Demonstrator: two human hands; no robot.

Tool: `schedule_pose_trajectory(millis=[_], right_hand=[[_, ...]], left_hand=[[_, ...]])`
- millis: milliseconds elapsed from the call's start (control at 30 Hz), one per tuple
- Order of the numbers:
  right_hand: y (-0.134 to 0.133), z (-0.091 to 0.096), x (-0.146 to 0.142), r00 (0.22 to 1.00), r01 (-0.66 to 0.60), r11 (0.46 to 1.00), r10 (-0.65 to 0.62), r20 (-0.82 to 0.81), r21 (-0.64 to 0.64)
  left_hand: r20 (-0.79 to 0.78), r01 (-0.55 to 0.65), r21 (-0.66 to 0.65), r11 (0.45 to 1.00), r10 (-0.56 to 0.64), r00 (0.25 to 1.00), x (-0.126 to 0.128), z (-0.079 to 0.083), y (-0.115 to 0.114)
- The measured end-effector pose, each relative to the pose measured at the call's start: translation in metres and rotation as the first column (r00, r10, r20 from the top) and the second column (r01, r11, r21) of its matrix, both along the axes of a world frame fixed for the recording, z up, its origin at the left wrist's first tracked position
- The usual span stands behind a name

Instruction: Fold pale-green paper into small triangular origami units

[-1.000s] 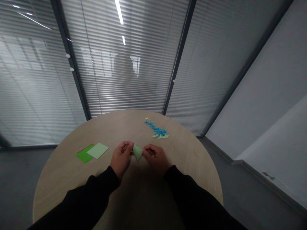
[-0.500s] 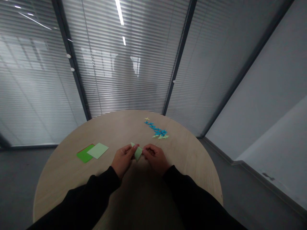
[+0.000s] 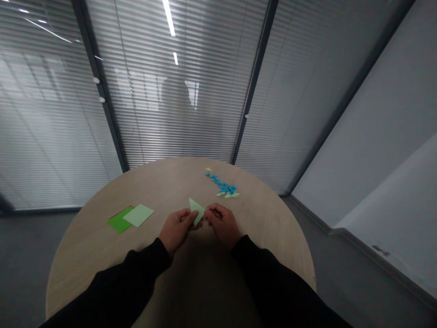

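Observation:
A pale green folded sheet of paper [image 3: 195, 207], triangular in outline, is held up between my hands over the table. My left hand [image 3: 175, 228] grips its left side, thumb pressed on the front face and fingers behind. The fingertips of my right hand [image 3: 223, 224] are pinched together at the paper's right corner. Just beyond my hands lies a row of small blue folded paper stars [image 3: 223, 184]. Pale green folded pieces [image 3: 228, 195] sit at its near end, and a yellow one [image 3: 208, 169] at the far end.
On the round wooden table [image 3: 164, 177], a pale green square sheet [image 3: 138, 215] overlaps a bright green sheet [image 3: 119, 222] to the left, with a red edge showing. Glass panels with blinds [image 3: 177, 132] stand behind the table, and a white wall [image 3: 375, 150] rises at the right.
The folded paper has turned and risen slightly between my hands, so more of its face shows as a triangle. My right hand has shifted a little to the right.

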State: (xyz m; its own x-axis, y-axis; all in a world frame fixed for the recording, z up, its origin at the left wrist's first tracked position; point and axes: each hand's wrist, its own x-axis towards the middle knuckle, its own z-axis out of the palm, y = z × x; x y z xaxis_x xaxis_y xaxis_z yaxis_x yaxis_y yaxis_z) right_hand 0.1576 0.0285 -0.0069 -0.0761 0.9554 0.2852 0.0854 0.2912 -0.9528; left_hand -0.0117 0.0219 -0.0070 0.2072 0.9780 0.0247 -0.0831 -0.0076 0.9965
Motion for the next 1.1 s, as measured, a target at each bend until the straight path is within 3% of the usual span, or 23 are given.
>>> schedule_pose_trajectory(millis=[200, 400, 767, 1100], right_hand=[[-0.0008, 0.0, -0.0006, 1.0, -0.001, 1.0, 0.001, 0.013, -0.002], [0.003, -0.0019, 0.0003, 0.997, 0.056, 0.998, -0.057, -0.043, -0.033], [0.0023, 0.0004, 0.0006, 0.99, 0.125, 0.991, -0.127, -0.064, -0.038], [0.0049, -0.0034, 0.0018, 0.982, 0.157, 0.986, -0.163, -0.101, -0.064]], left_hand=[[-0.051, -0.009, 0.025, 1.0, 0.011, 0.999, -0.0022, -0.0034, 0.0017], [0.02, 0.057, -0.063, 0.996, -0.056, 0.998, 0.0005, -0.0002, 0.0013], [-0.009, 0.086, -0.065, 0.994, -0.087, 0.996, 0.0002, -0.0044, 0.002], [-0.1, 0.114, 0.023, 0.993, -0.111, 0.989, 0.0008, -0.0019, 0.0003]])
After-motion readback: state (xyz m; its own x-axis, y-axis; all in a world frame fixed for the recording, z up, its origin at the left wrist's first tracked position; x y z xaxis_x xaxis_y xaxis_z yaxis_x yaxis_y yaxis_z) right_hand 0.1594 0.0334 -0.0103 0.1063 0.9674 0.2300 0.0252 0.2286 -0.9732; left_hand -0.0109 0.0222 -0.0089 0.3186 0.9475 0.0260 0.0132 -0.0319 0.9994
